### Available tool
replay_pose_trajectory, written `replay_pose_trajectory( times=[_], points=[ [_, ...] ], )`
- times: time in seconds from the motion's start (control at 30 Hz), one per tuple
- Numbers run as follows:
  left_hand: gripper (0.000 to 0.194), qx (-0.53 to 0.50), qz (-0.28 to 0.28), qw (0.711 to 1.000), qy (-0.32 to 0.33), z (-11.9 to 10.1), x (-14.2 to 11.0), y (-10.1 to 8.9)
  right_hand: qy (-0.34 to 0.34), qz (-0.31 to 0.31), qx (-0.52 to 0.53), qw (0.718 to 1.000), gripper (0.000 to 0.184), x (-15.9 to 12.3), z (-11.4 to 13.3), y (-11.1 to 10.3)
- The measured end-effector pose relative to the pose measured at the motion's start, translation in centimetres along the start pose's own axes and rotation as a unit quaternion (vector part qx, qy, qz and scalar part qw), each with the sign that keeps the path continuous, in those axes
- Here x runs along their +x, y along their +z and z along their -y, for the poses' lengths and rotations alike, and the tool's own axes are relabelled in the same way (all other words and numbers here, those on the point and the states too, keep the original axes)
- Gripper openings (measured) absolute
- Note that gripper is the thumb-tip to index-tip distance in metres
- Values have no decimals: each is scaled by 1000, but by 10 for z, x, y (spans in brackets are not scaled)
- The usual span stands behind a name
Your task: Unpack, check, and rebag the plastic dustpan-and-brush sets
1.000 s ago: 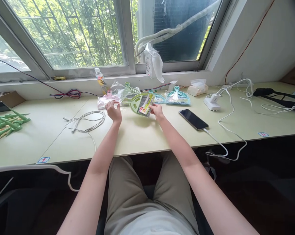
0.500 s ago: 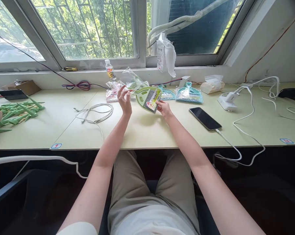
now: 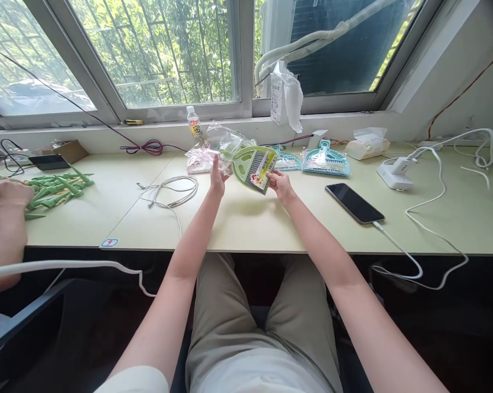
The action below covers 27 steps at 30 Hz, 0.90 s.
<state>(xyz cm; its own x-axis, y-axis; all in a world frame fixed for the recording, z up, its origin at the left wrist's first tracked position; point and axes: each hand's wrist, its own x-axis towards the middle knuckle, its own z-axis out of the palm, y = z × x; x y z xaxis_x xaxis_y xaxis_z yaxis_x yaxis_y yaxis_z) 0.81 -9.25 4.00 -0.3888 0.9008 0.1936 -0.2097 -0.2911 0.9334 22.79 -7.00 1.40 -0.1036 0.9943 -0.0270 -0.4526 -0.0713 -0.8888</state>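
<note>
My right hand [image 3: 281,185] grips the lower right edge of a lime-green dustpan [image 3: 252,168], which has a bristle strip and a printed label. My left hand [image 3: 218,176] stands upright at the dustpan's left edge, against a clear plastic bag [image 3: 225,137]. Whether its fingers hold the dustpan is hidden. Left of that hand lies a pink dustpan in a wrapper [image 3: 199,161]. To the right lie two teal bagged dustpans [image 3: 326,162] [image 3: 286,162]. A co-worker's hand [image 3: 9,194] rests at far left by several green plastic pieces [image 3: 53,188].
On the pale table [image 3: 246,218] are a white cable bundle [image 3: 168,191], a phone [image 3: 355,203] on a white cable, a white charger [image 3: 396,173], a tissue pack [image 3: 367,144] and a water bottle [image 3: 194,124]. A window is behind.
My left hand has closed in toward the dustpan's left edge, its fingers no longer spread. The co-worker's hand has come further over the green pieces, and the whole view has shifted.
</note>
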Motion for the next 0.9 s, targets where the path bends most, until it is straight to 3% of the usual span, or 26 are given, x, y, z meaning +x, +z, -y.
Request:
replay_pose_trajectory(
  times=[0.1, 0.2, 0.4, 0.53, 0.63, 0.77, 0.9],
  points=[
    [34, -63, 47, 996, -45, 1, -8, 10, 8, 28, -13, 999, 17, -1, 3, 2],
    [23, -78, 83, 992, -55, 6, -17, 22, 7, 5, -3, 1000, 15, -1, 5, 3],
    [42, -106, 144, 978, -111, 24, -34, 44, -8, -96, 8, 995, 13, 3, 1, 5],
    [47, -117, 113, 982, -99, 31, -35, 46, -41, -131, -19, 990, 11, -4, -9, 17],
    [49, -137, 101, 982, -76, 32, -33, 43, -51, -152, -99, 982, 10, -12, -11, 25],
    [40, -134, 123, 978, -99, 26, -33, 38, -29, -100, -162, 981, 21, -16, -5, 26],
    [44, -130, 141, 977, -96, 17, -35, 34, -17, -66, -69, 995, 32, -13, -7, 26]
  ],
)
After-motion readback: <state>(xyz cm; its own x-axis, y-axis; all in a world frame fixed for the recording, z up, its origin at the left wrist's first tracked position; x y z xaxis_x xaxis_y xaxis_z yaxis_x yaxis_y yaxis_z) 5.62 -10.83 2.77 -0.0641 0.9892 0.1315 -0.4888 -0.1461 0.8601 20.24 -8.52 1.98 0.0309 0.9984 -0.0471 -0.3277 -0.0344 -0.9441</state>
